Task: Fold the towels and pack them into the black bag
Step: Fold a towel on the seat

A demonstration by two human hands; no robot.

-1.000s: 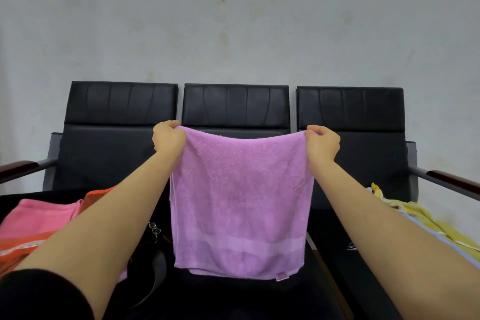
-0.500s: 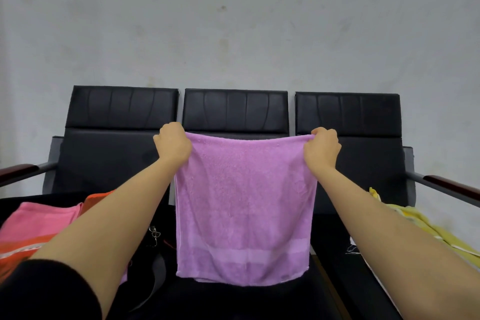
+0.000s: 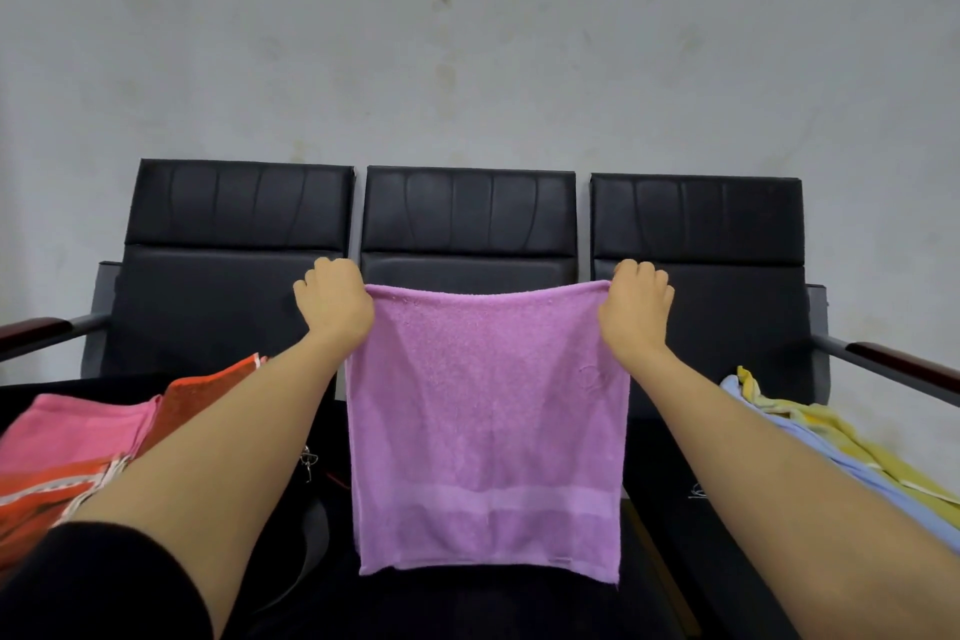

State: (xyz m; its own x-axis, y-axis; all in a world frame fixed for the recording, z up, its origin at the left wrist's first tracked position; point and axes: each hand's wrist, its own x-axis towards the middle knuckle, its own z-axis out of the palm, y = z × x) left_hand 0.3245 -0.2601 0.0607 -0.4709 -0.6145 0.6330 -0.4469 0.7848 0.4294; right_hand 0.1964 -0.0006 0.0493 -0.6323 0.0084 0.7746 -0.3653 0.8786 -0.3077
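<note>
A purple towel (image 3: 485, 431) hangs doubled in front of the middle seat, its lower edge just above the seat. My left hand (image 3: 335, 301) grips its upper left corner and my right hand (image 3: 635, 309) grips its upper right corner, the top edge stretched between them. The black bag (image 3: 306, 541) lies low at the left of the middle seat, mostly hidden behind my left arm; a strap and a metal clip show. Pink and orange towels (image 3: 78, 447) lie on the left. Yellow and light blue towels (image 3: 841, 452) lie on the right seat.
A black three-seat bench (image 3: 467, 218) stands against a grey wall. Its wooden-topped armrests (image 3: 904, 364) stick out at both ends.
Both hands have lifted the purple towel slightly and pulled its top edge straighter; the bottom hem now hangs a little higher off the seat.
</note>
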